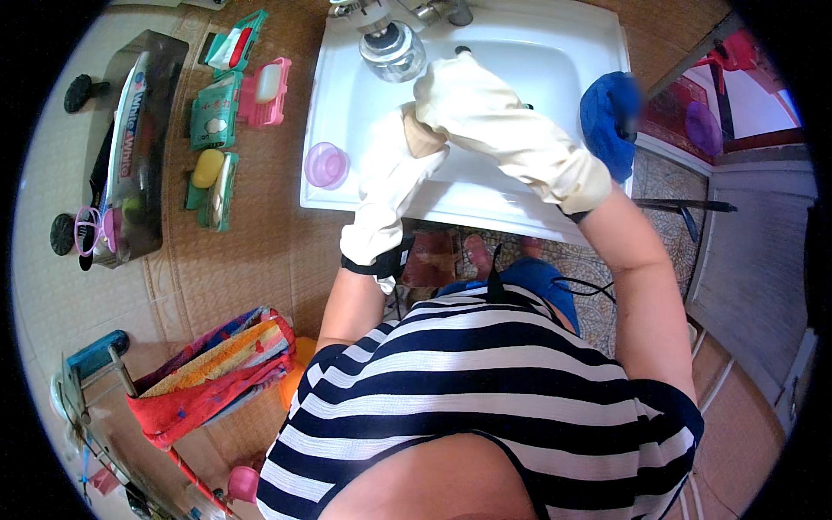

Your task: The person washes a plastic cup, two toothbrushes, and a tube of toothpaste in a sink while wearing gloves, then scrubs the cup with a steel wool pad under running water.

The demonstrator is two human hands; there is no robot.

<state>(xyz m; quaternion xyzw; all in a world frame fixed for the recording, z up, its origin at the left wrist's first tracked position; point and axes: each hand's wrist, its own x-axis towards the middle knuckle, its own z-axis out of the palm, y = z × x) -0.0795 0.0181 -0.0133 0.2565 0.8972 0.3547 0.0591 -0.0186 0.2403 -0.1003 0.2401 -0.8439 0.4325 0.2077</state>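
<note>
Both my hands wear long off-white gloves and meet over a white washbasin [546, 62]. My right hand [448, 91] bends down over my left hand [390, 133], and the two touch. Between them shows a tan patch [424, 135]; whether it is a held thing or part of a glove, I cannot tell. The fingers are mostly hidden. A black band [377, 261] circles my left wrist below the cuff. Just above the hands hangs a clear tap attachment [392, 52]. A translucent purple cup [326, 165] stands on the basin's left rim.
A blue cloth [606, 123] lies over the basin's right edge. Soap holders [214, 117] and a dark clear toiletry box [140, 156] are on the left tiled wall. Lower left, towels [214, 377] hang on a rail. A grey door [754, 260] stands at the right.
</note>
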